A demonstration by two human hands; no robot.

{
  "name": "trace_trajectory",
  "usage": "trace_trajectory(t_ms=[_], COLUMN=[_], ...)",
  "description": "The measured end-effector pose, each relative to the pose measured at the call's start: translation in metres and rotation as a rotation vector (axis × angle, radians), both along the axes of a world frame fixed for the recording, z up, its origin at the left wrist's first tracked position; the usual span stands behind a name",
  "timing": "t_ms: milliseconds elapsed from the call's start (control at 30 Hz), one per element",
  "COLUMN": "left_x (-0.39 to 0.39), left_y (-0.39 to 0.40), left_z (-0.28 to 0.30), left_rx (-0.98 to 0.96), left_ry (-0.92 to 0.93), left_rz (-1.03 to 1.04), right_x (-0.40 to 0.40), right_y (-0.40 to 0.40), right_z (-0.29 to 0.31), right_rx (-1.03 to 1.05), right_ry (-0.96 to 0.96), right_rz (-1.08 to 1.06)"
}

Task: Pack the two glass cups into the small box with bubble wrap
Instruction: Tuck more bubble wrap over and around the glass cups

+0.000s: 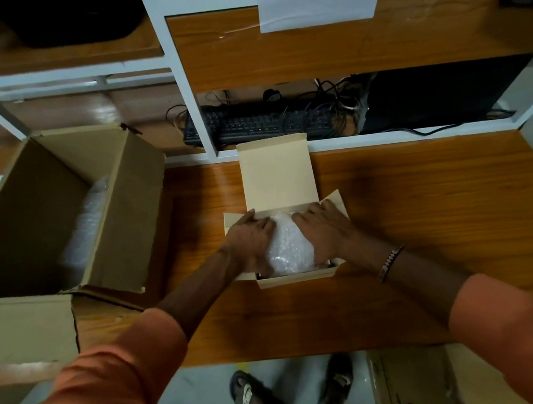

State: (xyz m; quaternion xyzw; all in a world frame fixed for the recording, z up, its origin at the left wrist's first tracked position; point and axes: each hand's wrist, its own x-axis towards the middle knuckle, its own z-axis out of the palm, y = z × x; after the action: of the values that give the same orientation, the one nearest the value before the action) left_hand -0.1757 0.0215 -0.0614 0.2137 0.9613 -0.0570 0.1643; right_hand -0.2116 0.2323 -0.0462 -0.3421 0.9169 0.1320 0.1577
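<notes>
A small tan cardboard box (295, 277) sits on the wooden table, its lid flap (276, 172) standing open at the back. Inside lies a white bubble-wrap bundle (288, 247); no glass cup shows through it. My left hand (250, 239) presses flat on the bundle's left side, fingers reaching the box's far left corner. My right hand (322, 228) presses on its right side, fingers spread towards the back edge. Both hands lie inside the box opening and cover its side walls.
A large open cardboard box (113, 204) with more bubble wrap (89, 228) stands at the left. A black keyboard (257, 123) and tangled cables lie on a shelf behind the small box. Another carton (413, 384) rests on the floor at the lower right.
</notes>
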Motion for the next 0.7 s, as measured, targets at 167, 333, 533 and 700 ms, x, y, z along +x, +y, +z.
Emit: trace_trajectory(t_ms=[167, 333, 533, 700], left_x=[0.004, 0.015, 0.017, 0.011], left_y=[0.002, 0.009, 0.010, 0.009], left_z=[0.000, 0.011, 0.040, 0.047], left_rx=[-0.017, -0.028, 0.089, 0.173], left_ry=[0.010, -0.009, -0.099, -0.065], left_rz=[0.033, 0.062, 0.142, 0.103], right_x=[0.008, 0.003, -0.016, -0.010], right_y=[-0.002, -0.001, -0.006, -0.029], right_z=[-0.004, 0.009, 0.040, 0.044], right_rx=[-0.027, -0.034, -0.222, -0.228], right_ry=[0.027, -0.088, -0.332, -0.328], right_rz=[-0.040, -0.057, -0.191, -0.150])
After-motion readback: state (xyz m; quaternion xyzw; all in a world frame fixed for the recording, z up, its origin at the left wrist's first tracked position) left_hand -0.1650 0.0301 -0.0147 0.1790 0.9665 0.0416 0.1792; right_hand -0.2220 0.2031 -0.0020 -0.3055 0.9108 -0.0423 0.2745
